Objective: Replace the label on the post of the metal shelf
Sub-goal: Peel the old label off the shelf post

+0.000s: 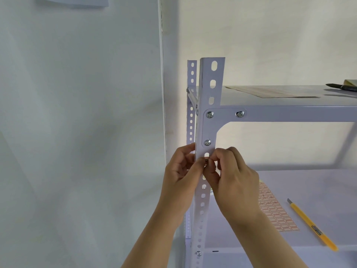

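Note:
The white perforated front post [209, 89] of the metal shelf rises in the middle of the view. Both hands meet on it just below the corner bracket screw [207, 142]. My left hand [181, 171] wraps the post's left edge, thumb pressed on its face. My right hand [231, 175] pinches with thumb and forefinger at the same spot. Between the fingertips a small label [206, 161] shows, only a dark and pinkish sliver; the rest is hidden by the fingers.
On the lower shelf board [318, 182] lie a sheet of pink-bordered labels [276, 211] and a yellow utility knife [313, 225]. On the top shelf [289, 110] are another flat sheet [274, 91], a dark pen [342, 86] and a pad. White wall at left.

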